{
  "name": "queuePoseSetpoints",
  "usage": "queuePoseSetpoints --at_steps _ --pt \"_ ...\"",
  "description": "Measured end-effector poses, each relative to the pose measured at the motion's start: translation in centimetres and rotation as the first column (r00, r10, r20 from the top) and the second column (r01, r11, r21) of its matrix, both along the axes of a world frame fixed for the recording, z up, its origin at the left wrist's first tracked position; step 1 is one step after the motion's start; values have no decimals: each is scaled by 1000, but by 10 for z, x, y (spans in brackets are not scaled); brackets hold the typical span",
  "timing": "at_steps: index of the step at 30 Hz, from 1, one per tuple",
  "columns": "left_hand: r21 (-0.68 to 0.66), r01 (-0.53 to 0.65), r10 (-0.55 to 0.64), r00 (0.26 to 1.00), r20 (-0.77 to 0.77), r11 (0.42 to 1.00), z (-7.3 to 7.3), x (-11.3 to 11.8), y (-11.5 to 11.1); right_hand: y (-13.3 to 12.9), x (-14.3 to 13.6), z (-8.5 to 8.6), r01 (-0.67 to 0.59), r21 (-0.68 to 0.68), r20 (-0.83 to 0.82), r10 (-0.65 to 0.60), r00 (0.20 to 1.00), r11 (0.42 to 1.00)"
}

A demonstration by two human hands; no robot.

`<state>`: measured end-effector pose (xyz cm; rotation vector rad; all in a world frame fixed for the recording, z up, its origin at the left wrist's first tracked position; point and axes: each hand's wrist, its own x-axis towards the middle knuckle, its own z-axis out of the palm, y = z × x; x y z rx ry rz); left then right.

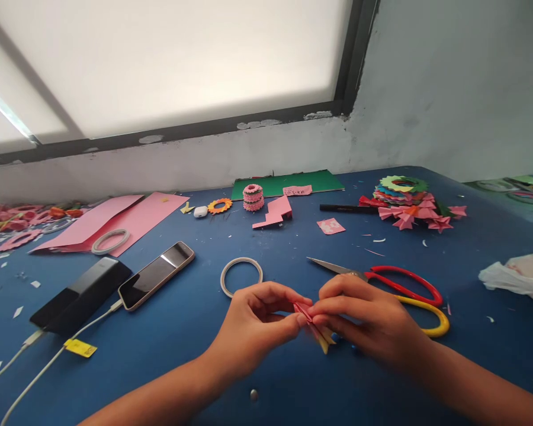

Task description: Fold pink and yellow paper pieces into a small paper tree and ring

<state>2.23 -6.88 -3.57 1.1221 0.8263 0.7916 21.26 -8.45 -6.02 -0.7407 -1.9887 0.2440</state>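
Note:
Between my two hands is a small folded paper piece (310, 318), pink at the top with a yellowish lower end. My left hand (260, 316) pinches its upper left side between thumb and forefinger. The fingertips of my right hand (364, 313) press on its right side and hide part of it. Scissors (408, 283) with one red and one yellow handle lie behind my right hand, blades pointing left. Just beyond my left hand a roll of white tape (242, 260) lies flat on the blue table (195, 319).
A phone (157, 275) on a white cable and a black power bank (82, 293) lie left. Pink sheets (115, 216) and a green board (288, 183) are at the back. Stacked paper rings (253, 197), pink paper flowers (421, 212) and a plastic bag (515, 275) are farther out.

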Motion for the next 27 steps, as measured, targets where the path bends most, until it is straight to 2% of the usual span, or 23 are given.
queuePoseSetpoints --at_steps 6,11,17,22,27 --pt "-1 8 -8 1000 15 1000 0 -1 -2 -1 1 6 24 88 53 -28 998 996" --pt "7 18 -18 1000 24 1000 -1 -1 -2 -2 -4 5 81 154 45 -89 995 985" --pt "13 19 -19 1000 -18 1000 -3 -1 -2 -5 -8 5 151 75 2 -151 988 986" --pt "15 13 -13 1000 -19 1000 -3 -1 -2 -7 -9 7 152 -11 -18 -152 988 988" --pt "24 14 -13 999 -33 1000 -3 -1 -3 -8 -11 7 170 62 -11 -170 985 983"
